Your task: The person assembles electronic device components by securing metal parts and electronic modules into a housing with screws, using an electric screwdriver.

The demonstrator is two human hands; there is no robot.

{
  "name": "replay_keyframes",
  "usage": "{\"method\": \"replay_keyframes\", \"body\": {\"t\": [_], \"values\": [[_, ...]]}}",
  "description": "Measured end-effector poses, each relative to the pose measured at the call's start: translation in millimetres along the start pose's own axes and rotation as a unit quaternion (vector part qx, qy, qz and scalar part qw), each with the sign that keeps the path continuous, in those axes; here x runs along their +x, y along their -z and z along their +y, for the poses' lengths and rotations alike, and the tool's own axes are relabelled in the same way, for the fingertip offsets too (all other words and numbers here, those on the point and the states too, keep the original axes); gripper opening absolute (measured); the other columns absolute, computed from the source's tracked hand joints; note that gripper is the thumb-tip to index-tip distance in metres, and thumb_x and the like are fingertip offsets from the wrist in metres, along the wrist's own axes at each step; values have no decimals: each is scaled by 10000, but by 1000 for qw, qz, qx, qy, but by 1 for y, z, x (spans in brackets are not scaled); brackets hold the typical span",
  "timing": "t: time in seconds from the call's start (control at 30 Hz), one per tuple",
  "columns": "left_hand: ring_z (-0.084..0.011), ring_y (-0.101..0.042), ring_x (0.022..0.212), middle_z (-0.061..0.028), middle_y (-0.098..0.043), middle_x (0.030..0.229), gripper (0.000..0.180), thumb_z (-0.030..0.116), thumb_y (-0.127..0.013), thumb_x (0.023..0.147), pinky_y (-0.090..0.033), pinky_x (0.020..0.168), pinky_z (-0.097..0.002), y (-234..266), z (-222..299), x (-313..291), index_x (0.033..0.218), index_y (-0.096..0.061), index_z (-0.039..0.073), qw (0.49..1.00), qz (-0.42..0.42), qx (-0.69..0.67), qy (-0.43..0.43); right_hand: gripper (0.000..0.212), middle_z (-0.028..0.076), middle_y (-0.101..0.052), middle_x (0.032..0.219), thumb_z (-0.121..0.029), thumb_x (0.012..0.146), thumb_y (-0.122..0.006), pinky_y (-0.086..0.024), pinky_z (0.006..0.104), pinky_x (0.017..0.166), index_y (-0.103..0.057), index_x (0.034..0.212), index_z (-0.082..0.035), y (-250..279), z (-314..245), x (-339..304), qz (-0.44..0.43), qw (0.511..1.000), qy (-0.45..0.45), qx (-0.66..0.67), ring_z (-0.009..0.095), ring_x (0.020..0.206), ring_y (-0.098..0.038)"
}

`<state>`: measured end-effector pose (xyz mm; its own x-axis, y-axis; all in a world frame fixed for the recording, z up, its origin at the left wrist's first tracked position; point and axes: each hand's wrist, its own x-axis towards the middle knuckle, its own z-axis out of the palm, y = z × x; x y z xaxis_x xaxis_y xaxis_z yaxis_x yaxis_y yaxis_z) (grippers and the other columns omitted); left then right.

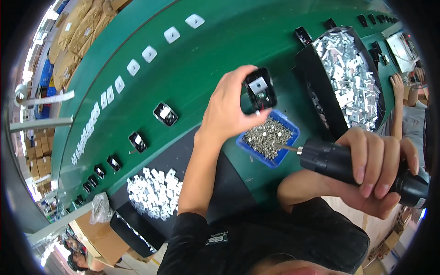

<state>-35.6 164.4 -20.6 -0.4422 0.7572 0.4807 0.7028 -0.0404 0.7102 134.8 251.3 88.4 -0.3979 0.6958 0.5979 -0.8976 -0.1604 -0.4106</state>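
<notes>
Right hand (378,167) clutching black power driver (323,158) (tip (278,145) lost against screws (262,141)); left hand (227,107) holding black casing (260,94), some fingers hidden.

Looks black on the casing (271,90) in the left fingers (250,120). Shows blue on the tray (287,124) below them.

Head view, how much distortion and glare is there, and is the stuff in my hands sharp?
In the head view, the green table bows toward the dark rim; in the head view, lights at far left look blown out; in the head view, the black housing and black power driver look fairly sharp.
</notes>
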Motion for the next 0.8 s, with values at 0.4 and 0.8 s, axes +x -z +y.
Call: {"method": "replay_keyframes", "body": {"t": [0.4,0.8], "values": [[-325,-557,1059,-159,-534,1204,882,82,-809,485,-495,860,-364,46,38,-70,1289,-452,24,990,72,-122,12,317,-64,-550,663,-119,685,-691,-428,212,645,-552,969,-95,-21,23,-12,-7,998,-44,43,50,571,-538],[-334,-552,1097,-170,-555,1202,837,37,-787,501,-485,900,-383,43,41,-67,1265,-445,22,984,59,-167,-29,316,-55,-564,680,-129,684,-676,-439,225,666,-563,975,-85,-17,23,-14,-33,998,-48,39,63,594,-559]]}}
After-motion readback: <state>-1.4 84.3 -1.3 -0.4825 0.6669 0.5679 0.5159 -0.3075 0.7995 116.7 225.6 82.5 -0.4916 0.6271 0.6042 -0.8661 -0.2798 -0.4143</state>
